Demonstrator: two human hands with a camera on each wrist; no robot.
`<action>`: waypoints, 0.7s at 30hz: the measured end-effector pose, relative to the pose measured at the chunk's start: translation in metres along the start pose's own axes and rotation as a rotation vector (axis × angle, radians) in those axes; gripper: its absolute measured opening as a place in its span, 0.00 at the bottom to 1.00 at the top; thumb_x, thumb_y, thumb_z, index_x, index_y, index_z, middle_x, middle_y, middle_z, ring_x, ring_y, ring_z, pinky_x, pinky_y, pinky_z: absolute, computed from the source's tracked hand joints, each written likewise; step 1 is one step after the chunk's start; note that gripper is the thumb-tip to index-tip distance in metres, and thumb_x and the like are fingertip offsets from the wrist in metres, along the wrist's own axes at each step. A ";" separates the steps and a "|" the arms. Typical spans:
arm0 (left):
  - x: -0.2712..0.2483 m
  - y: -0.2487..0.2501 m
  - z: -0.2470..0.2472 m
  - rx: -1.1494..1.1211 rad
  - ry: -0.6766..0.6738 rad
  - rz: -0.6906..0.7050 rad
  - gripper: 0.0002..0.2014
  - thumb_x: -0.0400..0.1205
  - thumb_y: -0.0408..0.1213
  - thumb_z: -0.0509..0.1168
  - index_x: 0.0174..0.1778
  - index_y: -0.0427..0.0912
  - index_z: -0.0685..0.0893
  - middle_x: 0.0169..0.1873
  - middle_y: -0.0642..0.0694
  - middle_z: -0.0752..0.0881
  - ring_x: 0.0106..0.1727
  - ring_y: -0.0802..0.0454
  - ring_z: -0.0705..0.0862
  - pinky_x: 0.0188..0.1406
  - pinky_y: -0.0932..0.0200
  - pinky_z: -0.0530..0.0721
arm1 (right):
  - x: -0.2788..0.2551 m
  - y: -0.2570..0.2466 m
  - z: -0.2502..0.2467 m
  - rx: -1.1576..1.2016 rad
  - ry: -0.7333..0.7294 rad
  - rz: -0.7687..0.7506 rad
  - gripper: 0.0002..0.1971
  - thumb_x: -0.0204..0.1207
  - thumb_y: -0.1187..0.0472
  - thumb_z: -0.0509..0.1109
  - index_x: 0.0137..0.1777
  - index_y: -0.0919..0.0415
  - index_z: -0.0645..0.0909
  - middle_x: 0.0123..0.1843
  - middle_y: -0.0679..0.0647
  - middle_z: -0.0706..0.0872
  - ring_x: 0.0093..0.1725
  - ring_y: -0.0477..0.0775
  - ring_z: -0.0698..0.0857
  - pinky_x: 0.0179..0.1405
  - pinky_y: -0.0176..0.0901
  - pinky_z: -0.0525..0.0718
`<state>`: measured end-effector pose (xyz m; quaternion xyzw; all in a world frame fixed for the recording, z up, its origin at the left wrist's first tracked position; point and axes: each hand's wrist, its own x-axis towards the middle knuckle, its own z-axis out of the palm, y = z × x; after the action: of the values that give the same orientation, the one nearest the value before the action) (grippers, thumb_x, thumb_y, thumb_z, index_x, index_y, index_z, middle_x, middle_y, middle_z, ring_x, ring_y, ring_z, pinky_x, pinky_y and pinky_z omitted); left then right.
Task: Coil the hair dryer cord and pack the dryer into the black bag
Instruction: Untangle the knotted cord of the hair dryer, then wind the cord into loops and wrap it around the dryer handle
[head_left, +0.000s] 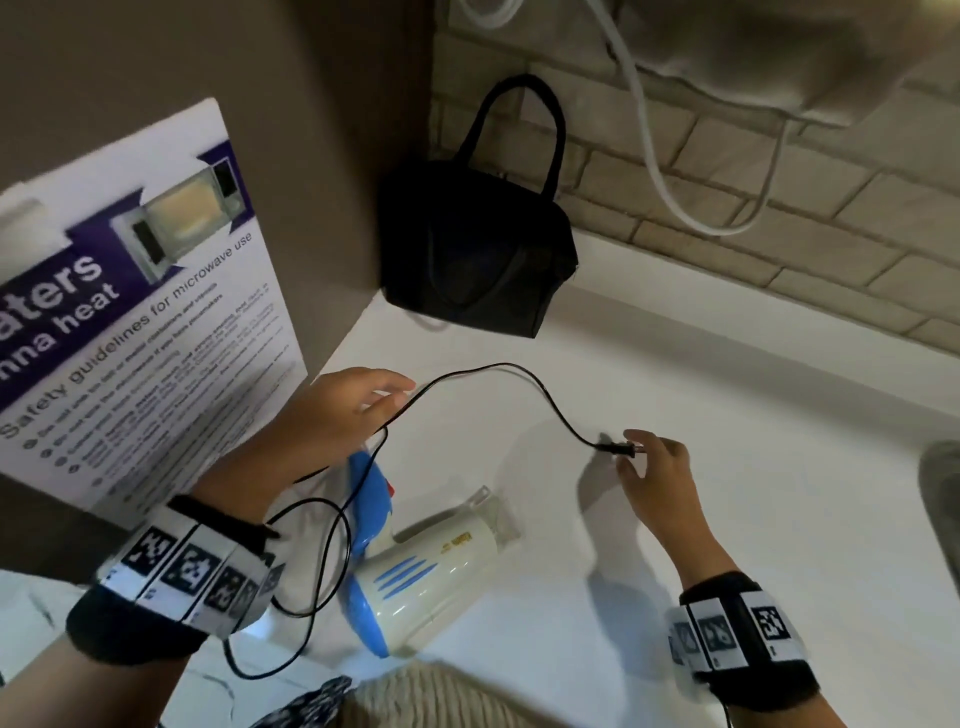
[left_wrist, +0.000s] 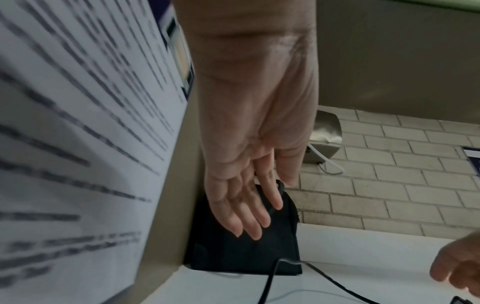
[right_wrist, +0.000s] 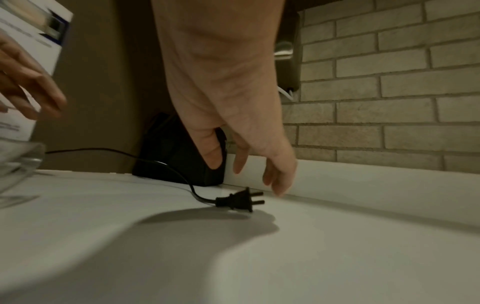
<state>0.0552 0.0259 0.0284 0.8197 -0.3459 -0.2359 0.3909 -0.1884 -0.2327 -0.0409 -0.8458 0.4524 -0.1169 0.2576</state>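
A white and blue hair dryer (head_left: 415, 571) lies on the white counter (head_left: 753, 519), its clear nozzle pointing right. Its black cord (head_left: 498, 366) loops loosely near my left wrist and arcs across to the plug (head_left: 621, 449), which lies flat on the counter (right_wrist: 240, 200). My right hand (head_left: 634, 457) hovers just over the plug with relaxed fingers (right_wrist: 280, 185), not holding it. My left hand (head_left: 384, 395) is spread above the cord near the dryer's handle, fingers straight (left_wrist: 249, 216). The black bag (head_left: 478, 249) stands in the back corner with its handles up (left_wrist: 233, 253).
A microwave safety poster (head_left: 130, 312) leans on the left wall. A brick wall (head_left: 779, 208) runs behind the counter, with a white cable (head_left: 654, 171) hanging from a metal wall unit (left_wrist: 324, 139). A sink rim (head_left: 940, 499) shows at the right.
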 end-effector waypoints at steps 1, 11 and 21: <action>-0.008 -0.002 -0.004 0.010 0.007 -0.007 0.11 0.81 0.47 0.62 0.57 0.58 0.85 0.58 0.56 0.86 0.60 0.56 0.84 0.64 0.55 0.80 | -0.002 -0.003 0.000 -0.040 0.036 -0.027 0.21 0.74 0.67 0.71 0.67 0.59 0.79 0.64 0.67 0.78 0.66 0.67 0.77 0.63 0.55 0.78; -0.055 -0.023 -0.023 0.099 0.012 0.011 0.13 0.85 0.44 0.60 0.62 0.51 0.84 0.56 0.56 0.87 0.58 0.60 0.84 0.62 0.55 0.81 | -0.071 -0.141 0.034 -0.068 -0.427 -0.610 0.17 0.77 0.62 0.65 0.66 0.53 0.79 0.61 0.57 0.76 0.58 0.60 0.80 0.60 0.52 0.78; -0.065 -0.016 -0.017 0.011 0.083 0.010 0.13 0.85 0.43 0.61 0.61 0.49 0.85 0.55 0.55 0.89 0.58 0.60 0.85 0.63 0.56 0.81 | -0.095 -0.202 0.081 -0.374 -0.778 -0.620 0.22 0.79 0.54 0.65 0.71 0.56 0.66 0.60 0.64 0.70 0.55 0.67 0.77 0.49 0.52 0.76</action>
<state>0.0299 0.0904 0.0326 0.8291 -0.3347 -0.1980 0.4017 -0.0645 -0.0347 0.0039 -0.9522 0.0652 0.2173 0.2043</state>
